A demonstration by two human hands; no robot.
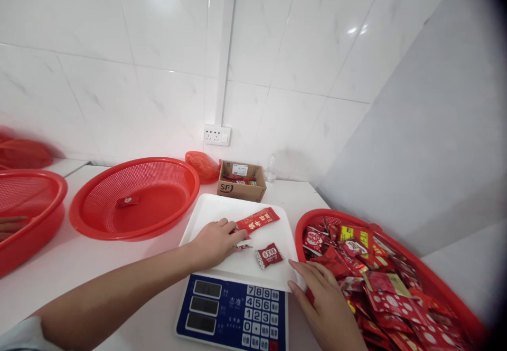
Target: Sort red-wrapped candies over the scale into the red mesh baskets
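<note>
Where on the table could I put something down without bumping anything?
Try the bare table between the middle red basket and left forearm, or the back patch between the clear bottle and right basket. It's crowded in the right basket, heaped with packets, and on the white tray around the left hand.

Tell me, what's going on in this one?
A person is handling small snack packets on the white tray of a digital scale. The left hand is on packets beside a long red packet; a small dark-red packet lies nearer the right hand, whose fingers are at the tray's right edge. The right-hand red basket is heaped with packets, while one shows in the perforated red basket left of the scale.
</note>
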